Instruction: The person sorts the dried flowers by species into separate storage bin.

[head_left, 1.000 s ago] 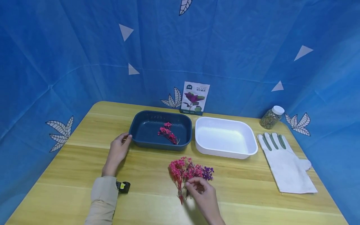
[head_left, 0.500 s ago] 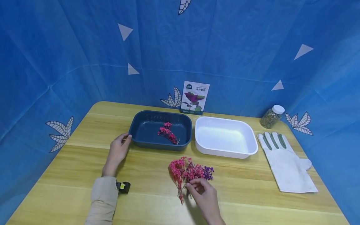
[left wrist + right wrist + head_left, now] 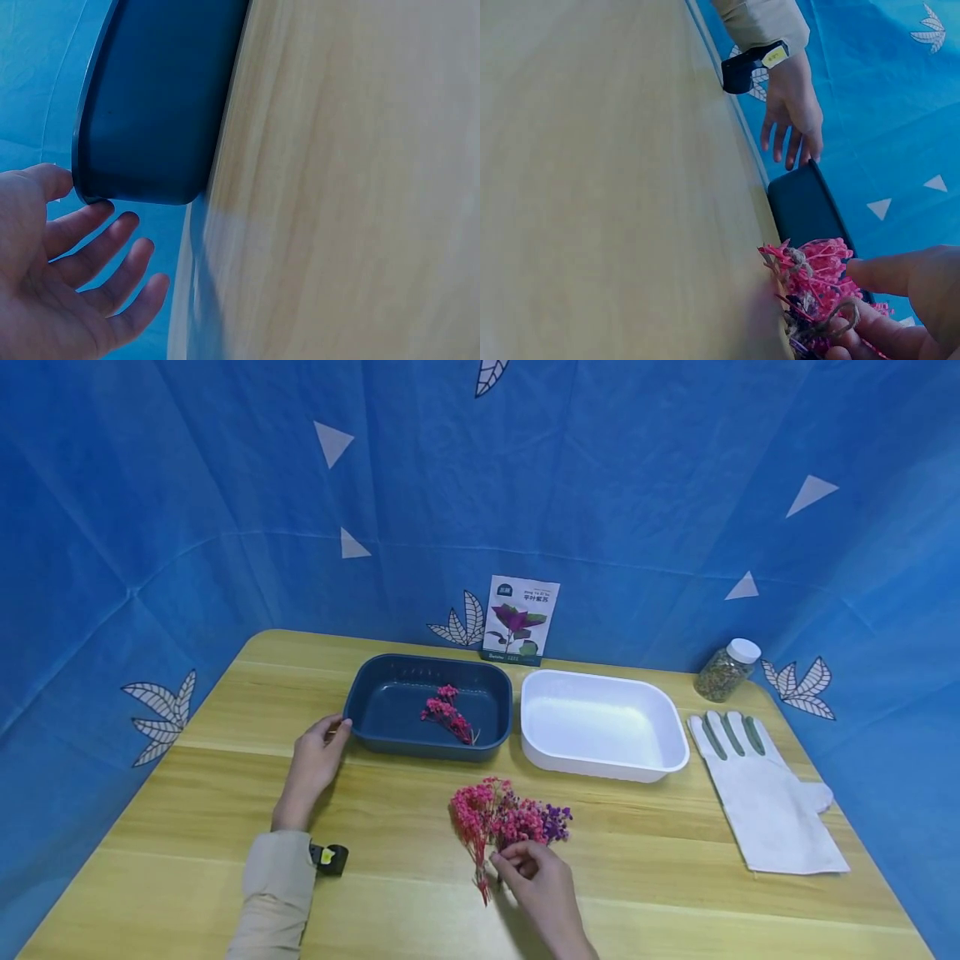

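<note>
Right now, my right hand (image 3: 543, 885) keeps a narrow grip, fingers curled, thumb and forefinger close together at the stem end of the mixed bunch (image 3: 522, 818). That bunch lies on the surface (image 3: 187, 810) directly ahead of the grip, its pink heads pointing away from me and its purple flowers (image 3: 557, 821) on the far right. A loop of twine (image 3: 838, 330) sits right at my fingertips; whether twine or stems lie between them, I cannot tell. Just left of this grip, a pink bunch (image 3: 471, 814) lies beside the mixed one, its stems toward me.

My left hand (image 3: 315, 760) pinches the near left corner of the dark blue tray (image 3: 397, 710) between thumb and forefinger, the other fingers loosely spread below the rim. The tray extends rightward from that grip, and a pink sprig (image 3: 448, 717) lies inside it, well apart from my fingers. Beyond my right grip stands the white tray (image 3: 600, 727).
</note>
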Tool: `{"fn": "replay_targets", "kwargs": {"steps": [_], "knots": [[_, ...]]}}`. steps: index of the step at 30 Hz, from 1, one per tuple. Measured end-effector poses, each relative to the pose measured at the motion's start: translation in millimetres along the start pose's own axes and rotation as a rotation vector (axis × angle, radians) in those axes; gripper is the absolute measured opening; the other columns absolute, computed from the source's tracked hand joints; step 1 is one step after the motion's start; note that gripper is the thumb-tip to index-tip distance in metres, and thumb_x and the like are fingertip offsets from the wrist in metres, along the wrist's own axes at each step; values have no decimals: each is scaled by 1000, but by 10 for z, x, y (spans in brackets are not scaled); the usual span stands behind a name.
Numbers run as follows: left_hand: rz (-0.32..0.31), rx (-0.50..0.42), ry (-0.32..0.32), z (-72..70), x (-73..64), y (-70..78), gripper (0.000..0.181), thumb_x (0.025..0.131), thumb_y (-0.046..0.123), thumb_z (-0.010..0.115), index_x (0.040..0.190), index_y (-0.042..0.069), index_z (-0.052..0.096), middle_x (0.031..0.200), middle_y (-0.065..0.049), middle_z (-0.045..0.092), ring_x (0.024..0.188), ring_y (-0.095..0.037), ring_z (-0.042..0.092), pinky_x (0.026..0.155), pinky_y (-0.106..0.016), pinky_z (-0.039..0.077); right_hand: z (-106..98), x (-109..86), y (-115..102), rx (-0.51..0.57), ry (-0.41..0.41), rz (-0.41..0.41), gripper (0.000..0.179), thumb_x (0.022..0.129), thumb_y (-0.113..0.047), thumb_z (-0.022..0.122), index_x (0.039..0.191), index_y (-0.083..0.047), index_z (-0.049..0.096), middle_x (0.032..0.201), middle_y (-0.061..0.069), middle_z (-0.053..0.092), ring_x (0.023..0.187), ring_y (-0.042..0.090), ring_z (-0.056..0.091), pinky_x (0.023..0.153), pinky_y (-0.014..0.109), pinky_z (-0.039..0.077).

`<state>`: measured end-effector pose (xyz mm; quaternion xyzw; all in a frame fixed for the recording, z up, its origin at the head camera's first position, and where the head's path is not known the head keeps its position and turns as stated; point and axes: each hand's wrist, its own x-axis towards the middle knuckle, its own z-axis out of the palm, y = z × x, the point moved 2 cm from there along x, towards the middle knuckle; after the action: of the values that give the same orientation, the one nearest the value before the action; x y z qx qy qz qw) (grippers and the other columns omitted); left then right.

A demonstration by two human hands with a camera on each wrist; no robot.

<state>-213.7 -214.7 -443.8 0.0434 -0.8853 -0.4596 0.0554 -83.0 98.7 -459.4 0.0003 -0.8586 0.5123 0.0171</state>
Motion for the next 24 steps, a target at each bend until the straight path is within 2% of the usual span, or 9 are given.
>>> {"fn": "replay_targets", "kwargs": {"steps": [13,24], "knots": [[0,4,-4,0,-10,3,53,103,34,38,135,-7,44,128,-27,53,116,-39,51,99,-50,42,41,8,12,-89,-18,11,21,74,-16,80,75,-6,61,73,-1,55,62,1,45,56,17,44],[12,3,2,7,-6,-11,54,103,34,38,135,-8,45,127,-28,53,114,-39,52,97,-50,44,41,15,-2,-102,-13,-32,12,75,-12,79,75,-6,69,74,-1,58,64,1,47,57,17,46]]}}
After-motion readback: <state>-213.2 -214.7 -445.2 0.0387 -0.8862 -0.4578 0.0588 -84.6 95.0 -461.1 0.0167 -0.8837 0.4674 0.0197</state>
